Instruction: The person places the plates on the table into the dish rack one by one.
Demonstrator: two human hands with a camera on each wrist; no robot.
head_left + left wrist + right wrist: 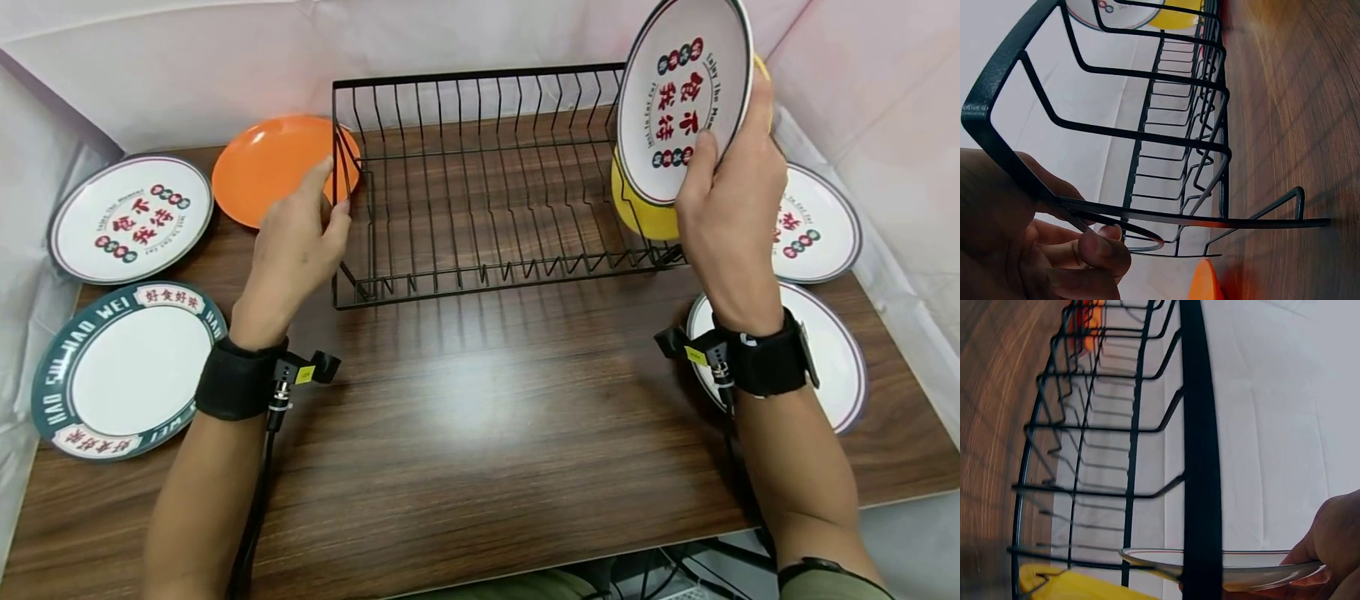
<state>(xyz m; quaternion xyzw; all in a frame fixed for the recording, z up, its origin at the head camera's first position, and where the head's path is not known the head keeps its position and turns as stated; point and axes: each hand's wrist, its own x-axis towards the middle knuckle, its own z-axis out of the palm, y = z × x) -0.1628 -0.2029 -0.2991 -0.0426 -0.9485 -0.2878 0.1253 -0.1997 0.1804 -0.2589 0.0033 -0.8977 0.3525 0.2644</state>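
Note:
My left hand (288,242) grips the left end of a black wire dish rack (480,76); in the left wrist view its fingers (1100,249) curl round the end loop. My right hand (731,208) pinches the edge of a white plate (686,108) with red and dark lettering, thumb on its face. That plate is tilted up over the rack's right end and overlaps a yellow plate (648,218) standing there. In the right wrist view the yellow plate (1079,584) shows below the white one (1260,559).
Left on the wooden table lie an orange plate (258,167) close to the rack, a white lettered plate (112,200) and a green-rimmed plate (127,367). Two more white plates, an upper one (825,208) and a lower one (832,358), lie at the right, partly behind my right arm.

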